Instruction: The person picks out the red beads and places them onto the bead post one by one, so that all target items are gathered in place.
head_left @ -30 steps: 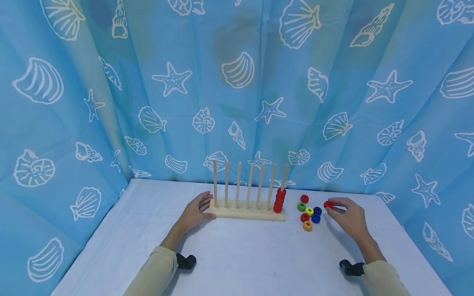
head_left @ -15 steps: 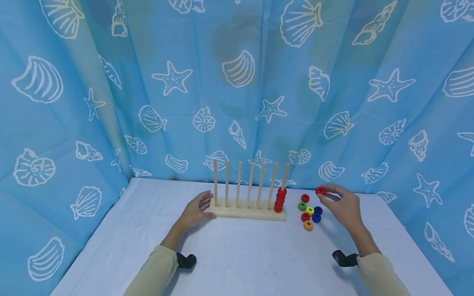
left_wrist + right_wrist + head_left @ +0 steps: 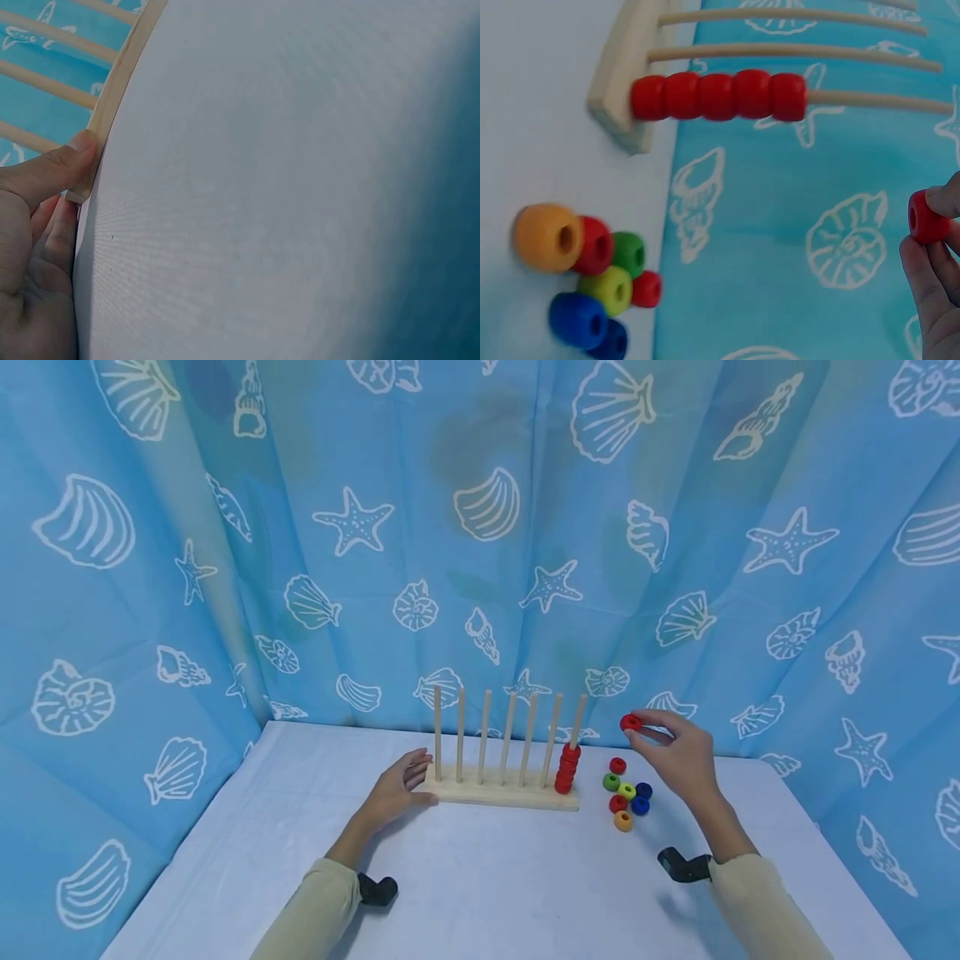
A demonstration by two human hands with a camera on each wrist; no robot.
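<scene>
My right hand (image 3: 678, 760) pinches a red bead (image 3: 631, 722) between thumb and fingertips, raised above the table and to the right of the peg rack. In the right wrist view this bead (image 3: 928, 217) shows the hole in its side. The wooden peg rack (image 3: 495, 793) has a row of several upright pegs. On its rightmost peg sits a stack of red beads (image 3: 718, 96); the other pegs are bare. At the rack's left end my left hand (image 3: 393, 789) grips the base, thumb (image 3: 82, 142) on the front edge and fingers behind.
Loose beads lie in a cluster right of the rack: an orange bead (image 3: 623, 821), a green bead (image 3: 611, 782), a yellow bead (image 3: 627, 791), two blue and two red ones. A white cloth covers the table (image 3: 510, 885). A blue shell-print curtain (image 3: 420, 527) hangs behind.
My right hand has lifted the red bead and carried it leftward, from beside the loose beads to above them. The left hand and the rack have stayed in place.
</scene>
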